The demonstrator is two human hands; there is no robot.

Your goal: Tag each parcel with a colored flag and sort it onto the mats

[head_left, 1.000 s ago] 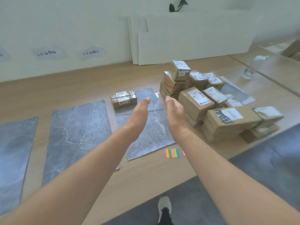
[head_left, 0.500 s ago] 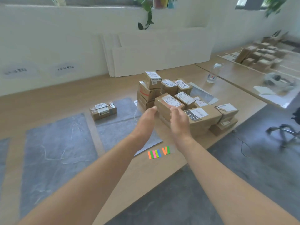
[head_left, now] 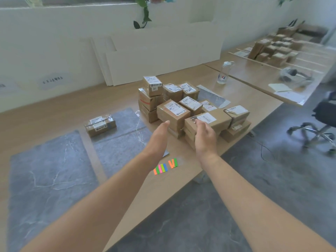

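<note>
Far to the left of the left hand [head_left: 157, 137], a grey marbled mat [head_left: 49, 171] lies flat on the desk [head_left: 54, 106], its near end running out of view below. Between that mat and the left hand lies a second mat [head_left: 120, 142], and on its far left corner, well apart from both hands, rests a single taped parcel [head_left: 100, 124], label up; the print on it is too small to read.

The left hand is released, fingers together and extended, palm facing right, holding nothing; its fingertips [head_left: 166, 123] reach just short of the near face of a brown parcel [head_left: 173, 113] at the left front of the parcel pile [head_left: 190, 106]. Just below and between the two forearms, near the desk's front edge, a row of colored flags [head_left: 165, 166] lies on bare wood, with orange, pink, green and blue strips visible.

The right hand [head_left: 205, 137] is also released, fingers loosely curved, palm facing left. It hovers at the near left corner of a wide labelled box [head_left: 207, 120] and covers part of that box's front; whether it touches cannot be told. The stack's lower boxes are largely hidden behind the upper ones.

To the right of the right hand the desk edge runs diagonally away, with open grey floor [head_left: 272, 179] beyond it. Farther right a water bottle [head_left: 224, 73] stands upright, and an office chair [head_left: 320, 124] is cut off by the frame.
</note>
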